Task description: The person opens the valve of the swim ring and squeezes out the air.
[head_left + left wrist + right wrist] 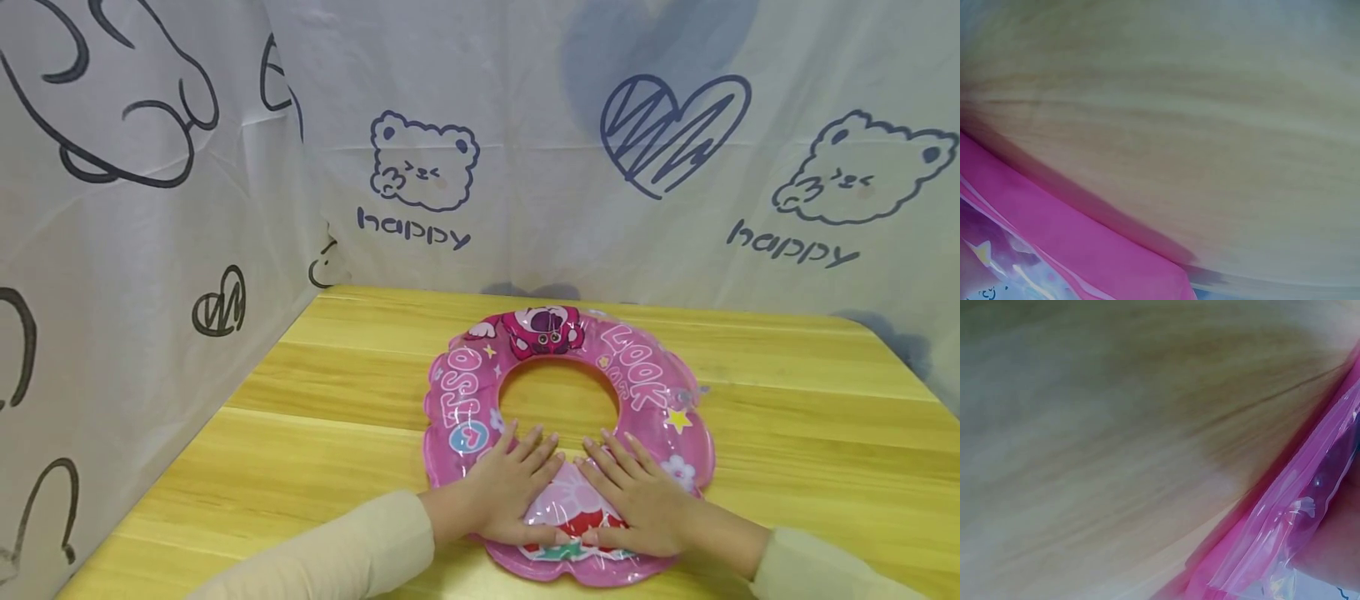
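Observation:
A pink inflatable swim ring (459,392) lies flat on the wooden table, printed with a bear, stars, flowers and letters. On its near side rests my left hand (513,492), fingers spread and straight, pointing toward the ring's hole. My right hand (641,496) lies beside it on the same near part, also with straight spread fingers. The two thumbs nearly meet over a red and green print. In the left wrist view the ring's pink edge (1072,212) crosses the lower left. The right wrist view shows its shiny pink edge (1272,531) and a bit of skin.
The yellow wooden table (337,417) extends around the ring on all sides. A white cloth (525,225) printed with bears, hearts and the word "happy" hangs behind it, and a similar cloth (150,292) hangs along the left.

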The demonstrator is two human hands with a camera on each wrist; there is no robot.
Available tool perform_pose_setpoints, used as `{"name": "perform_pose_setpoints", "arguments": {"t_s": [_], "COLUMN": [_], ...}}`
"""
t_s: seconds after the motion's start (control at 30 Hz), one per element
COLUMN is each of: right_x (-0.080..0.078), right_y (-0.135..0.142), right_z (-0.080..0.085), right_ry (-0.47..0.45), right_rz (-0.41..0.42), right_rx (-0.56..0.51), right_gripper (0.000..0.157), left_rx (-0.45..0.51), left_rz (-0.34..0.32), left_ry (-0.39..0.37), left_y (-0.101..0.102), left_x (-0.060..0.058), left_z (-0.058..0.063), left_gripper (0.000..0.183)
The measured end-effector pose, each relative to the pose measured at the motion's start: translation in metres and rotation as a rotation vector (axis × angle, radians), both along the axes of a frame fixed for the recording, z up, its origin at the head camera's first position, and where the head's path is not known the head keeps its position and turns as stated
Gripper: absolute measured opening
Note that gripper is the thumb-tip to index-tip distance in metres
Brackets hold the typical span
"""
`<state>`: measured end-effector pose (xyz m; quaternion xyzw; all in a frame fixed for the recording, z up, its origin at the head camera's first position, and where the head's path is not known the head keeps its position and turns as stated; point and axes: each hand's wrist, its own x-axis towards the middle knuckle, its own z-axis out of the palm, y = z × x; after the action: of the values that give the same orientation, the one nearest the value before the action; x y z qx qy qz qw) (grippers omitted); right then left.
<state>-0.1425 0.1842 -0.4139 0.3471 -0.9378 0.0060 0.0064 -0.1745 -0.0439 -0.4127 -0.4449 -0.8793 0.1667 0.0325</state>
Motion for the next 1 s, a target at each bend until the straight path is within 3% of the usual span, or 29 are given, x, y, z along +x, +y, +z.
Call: {"name": "perform_pose_setpoints", "arguments": {"t_s": [0.4, 0.83, 1.0], "right_x": [0.0, -0.003, -0.002], "right_y": [-0.001, 0.002, 0.001], "right_z": [0.001, -0.011, -0.007], "right_ry": [0.005, 0.123, 0.07], "right_rz": [0.002, 0.036, 0.029], "right_rx": [0.014, 0.01, -0.001], "right_gripper": [0.083, 0.084, 0.084], "left_rx": [-0.021, -0.088, -0.12], "left_rz": [0.002, 0.009, 0.02], "left_ry": [0.008, 0.07, 0.086], "left_y": [0.002, 0.004, 0.005], "left_x": [0.003, 0.004, 0.006], "left_z": [0.003, 0.003, 0.004], "left_gripper": [0.091, 0.093, 0.093]}}
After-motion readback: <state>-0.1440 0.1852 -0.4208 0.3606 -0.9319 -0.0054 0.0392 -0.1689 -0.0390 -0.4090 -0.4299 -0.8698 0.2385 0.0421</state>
